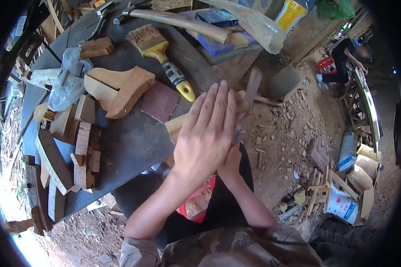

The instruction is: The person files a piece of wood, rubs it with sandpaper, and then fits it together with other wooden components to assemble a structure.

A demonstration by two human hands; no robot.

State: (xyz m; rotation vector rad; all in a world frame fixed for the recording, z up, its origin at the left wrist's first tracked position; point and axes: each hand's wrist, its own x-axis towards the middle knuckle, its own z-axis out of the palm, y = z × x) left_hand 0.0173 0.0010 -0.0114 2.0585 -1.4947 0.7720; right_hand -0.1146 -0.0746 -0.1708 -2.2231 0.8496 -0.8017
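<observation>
My left hand (208,118) lies flat with its fingers stretched out over a pale wood piece (175,129) at the table's edge. The wood's far end shows past my fingertips. Below and to the right, my right hand (231,161) is closed around the lower end of a long, flat, blade-like strip (252,86). That strip stands up along the right side of the wood; whether it touches the wood is hidden. A square of reddish sandpaper (161,103) lies left of my left hand. Just beyond it is a paintbrush (167,60) with a yellow and black handle.
Cut wood blocks (54,161) and a shaped wooden part (128,91) crowd the dark table (120,147). A hammer (180,23) and a plastic bag (69,80) lie farther back. Wood chips cover the floor. Another person (343,60) is at the far right.
</observation>
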